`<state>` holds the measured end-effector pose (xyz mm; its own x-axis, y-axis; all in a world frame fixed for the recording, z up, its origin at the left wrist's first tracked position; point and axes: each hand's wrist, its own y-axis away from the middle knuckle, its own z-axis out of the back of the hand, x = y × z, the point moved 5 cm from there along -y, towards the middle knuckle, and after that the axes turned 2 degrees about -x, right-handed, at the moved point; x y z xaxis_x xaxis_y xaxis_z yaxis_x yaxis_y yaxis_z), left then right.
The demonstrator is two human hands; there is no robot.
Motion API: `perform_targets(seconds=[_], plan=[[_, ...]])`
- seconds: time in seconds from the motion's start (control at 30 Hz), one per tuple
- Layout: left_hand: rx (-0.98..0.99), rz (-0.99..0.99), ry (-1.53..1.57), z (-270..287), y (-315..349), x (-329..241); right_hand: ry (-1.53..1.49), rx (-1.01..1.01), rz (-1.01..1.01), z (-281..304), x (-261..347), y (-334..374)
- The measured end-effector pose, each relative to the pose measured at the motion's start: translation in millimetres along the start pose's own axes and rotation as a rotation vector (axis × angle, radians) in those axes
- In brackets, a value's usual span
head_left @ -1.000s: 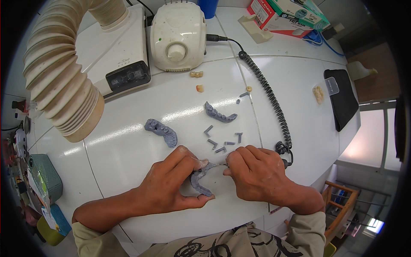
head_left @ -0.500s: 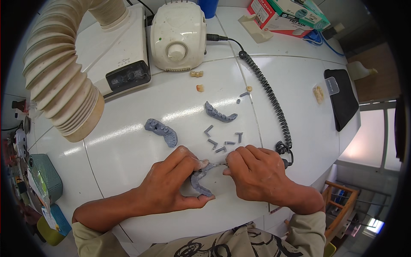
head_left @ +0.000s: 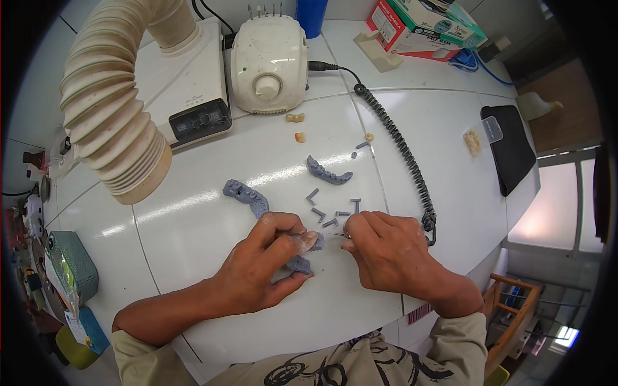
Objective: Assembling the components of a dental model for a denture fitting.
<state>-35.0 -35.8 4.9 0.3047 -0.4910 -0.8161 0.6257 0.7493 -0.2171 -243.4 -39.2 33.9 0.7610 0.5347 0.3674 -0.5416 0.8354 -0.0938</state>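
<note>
My left hand [head_left: 257,260] is closed around a grey-blue dental model [head_left: 298,264], thumb and fingers pinching it; much of the model is hidden behind them. My right hand [head_left: 396,254] grips a rotary handpiece [head_left: 347,236], whose body is mostly covered by my fingers. Its thin bur points left at the model's upper end, with a small gap between them. Just beyond my left hand lies another grey-blue dental model [head_left: 248,196]. Farther off sits a curved model with a row of teeth [head_left: 328,172]. Several small grey pegs [head_left: 318,213], some L-shaped, are scattered above my hands.
A cream control box [head_left: 269,71] with a knob feeds a coiled black cord [head_left: 402,148] running down the right. At left a ribbed suction hose [head_left: 112,109] hangs over the table. Tooth-coloured pieces [head_left: 295,118], glove boxes [head_left: 421,32] and a black pouch [head_left: 510,151] lie farther away.
My left hand has turned the model and lifted it slightly, covering more of it. The bur, which was at the model's end, now stands slightly apart. The whole view has shifted a little.
</note>
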Motion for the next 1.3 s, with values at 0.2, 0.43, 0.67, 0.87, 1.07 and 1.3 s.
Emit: perform_targets(seconds=[0.2, 0.43, 0.67, 0.87, 1.07, 1.3], plan=[[-0.009, -0.009, -0.024, 2.8, -6.9, -4.4, 0.003, -0.025, 0.016, 0.0, -6.5, -0.7], [-0.022, -0.01, 0.124, 7.0, -6.0, -4.0, 0.033, -0.158, 0.084, 7.3, -13.5, 7.1], [-0.024, 0.084, 0.395, 7.1, -0.9, 3.0, 0.068, -0.338, 0.16, 16.2, -2.4, 9.9], [-0.057, 0.111, 0.505, 5.9, 2.0, 3.7, 0.115, -0.415, 0.201, 30.4, 11.3, -1.3], [-0.071, 0.114, 0.53, 7.3, 4.6, 9.1, 0.126, -0.34, 0.226, 48.8, 16.6, -26.8], [-0.159, 0.06, 0.315, 10.5, 2.8, 0.8, 0.091, -0.355, 0.282, 25.5, 14.3, -8.7]])
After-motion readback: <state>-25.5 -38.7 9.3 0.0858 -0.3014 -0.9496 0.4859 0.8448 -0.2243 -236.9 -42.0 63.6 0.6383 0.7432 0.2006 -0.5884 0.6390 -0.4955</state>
